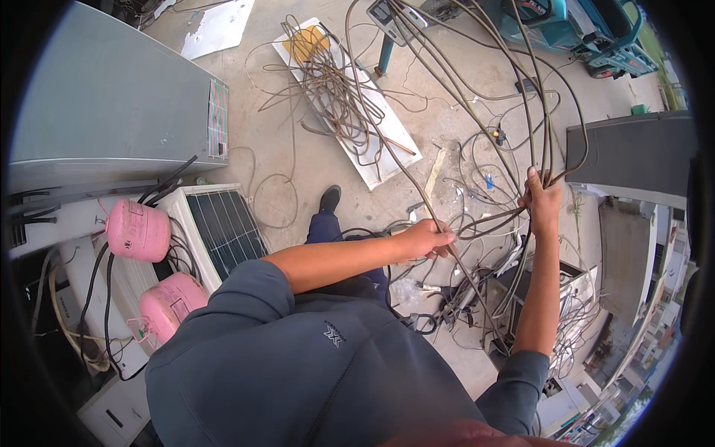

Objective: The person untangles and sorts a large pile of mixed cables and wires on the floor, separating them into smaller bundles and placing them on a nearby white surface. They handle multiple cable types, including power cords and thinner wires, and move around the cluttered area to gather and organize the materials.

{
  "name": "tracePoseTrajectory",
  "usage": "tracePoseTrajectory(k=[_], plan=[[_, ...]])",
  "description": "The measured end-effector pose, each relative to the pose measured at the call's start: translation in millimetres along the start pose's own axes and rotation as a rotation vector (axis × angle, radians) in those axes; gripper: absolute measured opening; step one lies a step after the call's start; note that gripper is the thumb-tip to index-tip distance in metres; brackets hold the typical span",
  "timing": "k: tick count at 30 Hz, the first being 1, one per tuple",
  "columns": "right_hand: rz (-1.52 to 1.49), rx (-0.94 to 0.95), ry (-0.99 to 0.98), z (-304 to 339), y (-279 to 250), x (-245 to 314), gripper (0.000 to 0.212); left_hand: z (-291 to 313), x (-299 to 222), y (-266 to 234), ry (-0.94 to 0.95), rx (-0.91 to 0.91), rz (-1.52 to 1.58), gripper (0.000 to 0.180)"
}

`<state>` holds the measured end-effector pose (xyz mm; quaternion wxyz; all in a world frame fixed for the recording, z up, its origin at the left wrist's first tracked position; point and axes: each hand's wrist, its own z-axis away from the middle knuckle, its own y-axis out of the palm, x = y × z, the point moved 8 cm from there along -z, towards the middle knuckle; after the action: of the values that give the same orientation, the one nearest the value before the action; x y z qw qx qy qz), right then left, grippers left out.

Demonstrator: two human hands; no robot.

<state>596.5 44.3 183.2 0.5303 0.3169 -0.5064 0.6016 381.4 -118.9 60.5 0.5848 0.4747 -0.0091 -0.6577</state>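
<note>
Brown cable (pixel 492 217), looped: right of the white panel (pixel 383 169), bunched in our right hand (pixel 541 199), fingers wrapped tight. Our left hand (pixel 430 239): nearer that panel, pinching one strand. Step, we judge: gathering loops; next calls for feeding slack evenly.
</note>
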Motion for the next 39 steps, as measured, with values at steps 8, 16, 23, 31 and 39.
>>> tracePoseTrajectory(k=[8,16,23,31,39], plan=[[-0.224,0.265,0.429,-37,289,-94,0.04,33,-77,-133,0.147,-0.286,0.202,0.027],[-0.156,0.205,0.549,-88,455,-137,0.039,75,-96,-319,-0.032,-0.489,0.173,0.029],[-0.086,0.098,0.482,-168,545,-143,0.041,85,-123,-448,0.019,-0.635,0.159,0.031],[0.191,0.264,0.578,-252,602,-207,0.054,37,-108,-559,-0.16,-0.751,-0.035,0.034],[0.581,0.463,0.675,-274,638,-304,0.052,-11,-44,-634,-0.223,-0.905,-0.501,0.045]])
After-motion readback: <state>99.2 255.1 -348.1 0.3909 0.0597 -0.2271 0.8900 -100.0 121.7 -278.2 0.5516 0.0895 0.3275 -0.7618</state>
